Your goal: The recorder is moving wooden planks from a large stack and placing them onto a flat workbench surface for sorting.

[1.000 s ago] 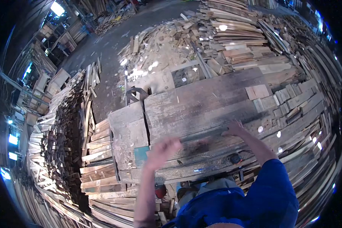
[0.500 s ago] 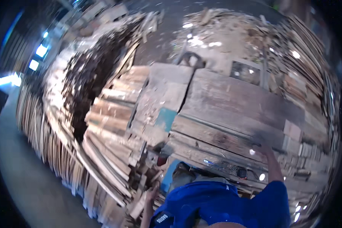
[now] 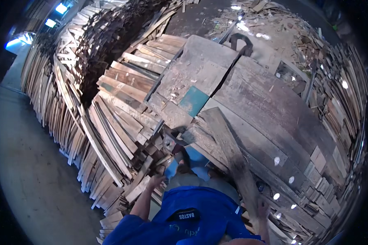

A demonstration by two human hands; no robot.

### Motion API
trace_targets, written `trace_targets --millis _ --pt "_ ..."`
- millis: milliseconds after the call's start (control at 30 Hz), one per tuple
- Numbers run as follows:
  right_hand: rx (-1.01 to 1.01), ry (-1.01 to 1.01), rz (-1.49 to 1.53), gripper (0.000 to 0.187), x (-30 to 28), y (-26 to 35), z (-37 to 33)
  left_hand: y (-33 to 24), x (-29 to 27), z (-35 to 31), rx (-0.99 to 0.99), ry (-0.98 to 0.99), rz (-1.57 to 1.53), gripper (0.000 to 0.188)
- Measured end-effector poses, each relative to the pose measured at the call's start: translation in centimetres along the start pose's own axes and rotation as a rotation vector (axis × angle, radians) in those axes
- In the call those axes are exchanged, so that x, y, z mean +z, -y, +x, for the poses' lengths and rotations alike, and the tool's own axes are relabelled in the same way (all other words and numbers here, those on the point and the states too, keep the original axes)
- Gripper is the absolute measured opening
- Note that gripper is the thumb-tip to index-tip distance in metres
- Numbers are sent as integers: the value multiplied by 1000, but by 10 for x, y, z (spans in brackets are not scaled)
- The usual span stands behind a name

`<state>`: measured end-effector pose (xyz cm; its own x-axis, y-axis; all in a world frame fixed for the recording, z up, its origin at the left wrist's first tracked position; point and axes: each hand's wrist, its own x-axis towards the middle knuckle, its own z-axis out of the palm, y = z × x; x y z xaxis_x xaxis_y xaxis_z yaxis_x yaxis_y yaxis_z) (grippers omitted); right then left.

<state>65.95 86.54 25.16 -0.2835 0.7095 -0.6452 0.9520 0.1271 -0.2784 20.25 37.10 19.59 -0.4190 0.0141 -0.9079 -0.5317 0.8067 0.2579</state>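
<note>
My right hand (image 3: pixel 263 209) is at the right side, closed on the near end of a long wooden plank (image 3: pixel 233 155). The plank slants from beside my body to the worn wooden saw table (image 3: pixel 257 94), where its far end lies. My left hand (image 3: pixel 154 182) is low at my left side, next to loose wood offcuts (image 3: pixel 137 188), with its fingers stretched out and nothing visible in them. Ahead of my body, a dark metal part (image 3: pixel 169 141) sits at the table's near edge. A green panel (image 3: pixel 194 101) is set in the tabletop.
Boards are stacked on the left (image 3: pixel 114 83), beside a bare concrete floor (image 3: pixel 24 163). Behind them rises a large heap of wood scraps (image 3: pixel 98 49). Short blocks (image 3: pixel 315 192) lie at the right. A dark curved metal piece (image 3: pixel 242 43) stands at the table's far edge, before scattered waste wood (image 3: pixel 270 24).
My right hand, earlier reaching over the boards at the right, is now back near my body on a plank that lies across the table. My view has turned and my left hand has risen slightly.
</note>
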Motion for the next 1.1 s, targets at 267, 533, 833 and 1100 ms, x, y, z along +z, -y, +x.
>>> trace_targets --millis 267,533,833,1100 --pt "-247 60 298 45 69 146 26 -13 -34 0 79 -77 112 47" --pt "-1053 -756 366 72 -143 877 168 78 -82 29 136 -127 -241 52" --pt "-1541 -56 -275 41 3 924 62 257 -137 53 24 -37 -136 40" --pt "-951 246 -306 45 204 632 6 225 -229 185 233 -167 96 46"
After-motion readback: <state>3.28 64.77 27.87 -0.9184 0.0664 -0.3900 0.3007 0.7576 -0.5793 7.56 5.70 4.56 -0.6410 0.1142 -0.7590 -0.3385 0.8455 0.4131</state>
